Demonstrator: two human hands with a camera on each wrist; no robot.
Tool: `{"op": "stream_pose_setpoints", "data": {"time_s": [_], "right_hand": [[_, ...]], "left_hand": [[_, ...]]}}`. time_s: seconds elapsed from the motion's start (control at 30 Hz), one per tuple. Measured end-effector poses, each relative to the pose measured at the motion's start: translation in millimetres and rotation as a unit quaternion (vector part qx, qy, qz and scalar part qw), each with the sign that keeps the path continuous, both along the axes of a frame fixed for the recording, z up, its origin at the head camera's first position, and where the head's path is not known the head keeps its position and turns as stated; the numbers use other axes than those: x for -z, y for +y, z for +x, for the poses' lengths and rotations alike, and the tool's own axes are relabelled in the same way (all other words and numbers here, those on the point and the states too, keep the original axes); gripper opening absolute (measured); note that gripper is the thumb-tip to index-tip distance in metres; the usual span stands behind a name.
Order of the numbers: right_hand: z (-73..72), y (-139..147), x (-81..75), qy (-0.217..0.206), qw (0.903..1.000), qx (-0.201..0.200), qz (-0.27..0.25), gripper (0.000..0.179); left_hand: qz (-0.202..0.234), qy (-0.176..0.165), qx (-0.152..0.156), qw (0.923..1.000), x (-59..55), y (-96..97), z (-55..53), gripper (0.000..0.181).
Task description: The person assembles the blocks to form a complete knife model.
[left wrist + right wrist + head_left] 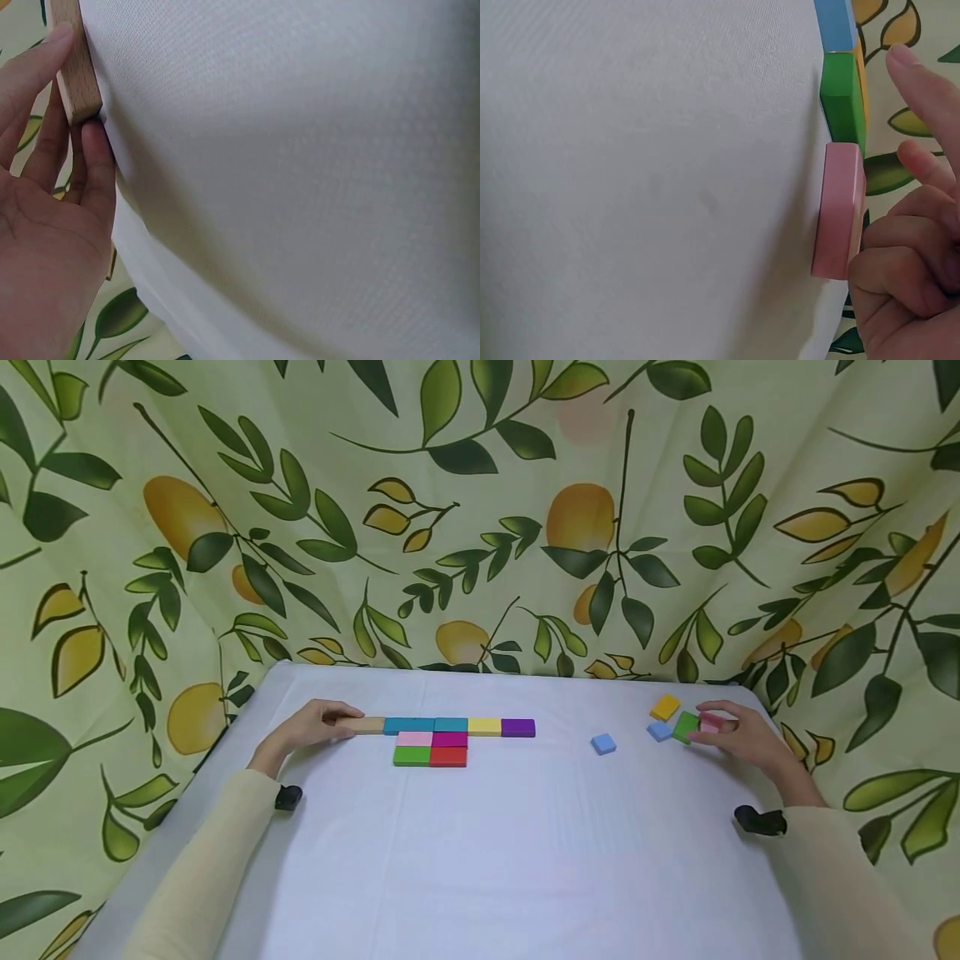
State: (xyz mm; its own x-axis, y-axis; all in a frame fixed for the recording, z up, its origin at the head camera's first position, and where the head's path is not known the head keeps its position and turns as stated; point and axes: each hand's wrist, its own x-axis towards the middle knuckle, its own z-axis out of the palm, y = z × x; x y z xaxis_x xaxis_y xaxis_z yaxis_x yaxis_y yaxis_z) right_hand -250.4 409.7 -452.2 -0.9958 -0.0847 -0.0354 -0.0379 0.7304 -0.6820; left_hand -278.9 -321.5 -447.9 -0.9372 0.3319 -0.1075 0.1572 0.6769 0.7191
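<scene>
By the left hand [309,727], a wooden block [366,726] is pinched at the table's [525,852] ten o'clock; by the right hand [742,741], a pink block [836,210] is met at two o'clock, grip impossible to tell. A teal block [408,725] is seen at the wood's three o'clock, a green block [684,727] at the pink's nine.

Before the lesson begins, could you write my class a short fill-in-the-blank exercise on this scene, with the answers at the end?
1. The left hand holds a wooden block at the ____ end of the top row.
2. The purple block touches a ____ block.
3. Directly below the magenta block lies a ____ block.
4. The loose block nearest the right hand is ____.

Missing words: left; yellow; red; pink.
</scene>
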Motion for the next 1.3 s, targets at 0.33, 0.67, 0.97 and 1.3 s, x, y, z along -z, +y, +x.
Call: {"op": "stream_pose_setpoints", "data": {"time_s": [0.33,0.67,0.97,1.3], "right_hand": [[-6.2,-3,11.8,-0.005,0.9999,0.012,-0.001,0.080],[-7.9,-10,11.7,-0.033,0.9991,0.012,0.023,0.090],[-11.5,-12,9.8,-0.014,0.9986,0.011,0.049,0.080],[-8.6,-9,9.9,0.054,0.9984,0.002,0.017,0.073]], "left_hand": [[0.000,-0.003,-0.001,1.0000,-1.1,1.4,0.7,0.034],[0.003,-0.006,-0.002,1.0000,-0.5,1.9,0.5,0.035],[0.012,-0.002,-0.001,0.9999,-3.3,2.7,0.9,0.034],[0.007,0.009,0.009,0.9999,-0.2,0.7,-1.2,0.036]]}}
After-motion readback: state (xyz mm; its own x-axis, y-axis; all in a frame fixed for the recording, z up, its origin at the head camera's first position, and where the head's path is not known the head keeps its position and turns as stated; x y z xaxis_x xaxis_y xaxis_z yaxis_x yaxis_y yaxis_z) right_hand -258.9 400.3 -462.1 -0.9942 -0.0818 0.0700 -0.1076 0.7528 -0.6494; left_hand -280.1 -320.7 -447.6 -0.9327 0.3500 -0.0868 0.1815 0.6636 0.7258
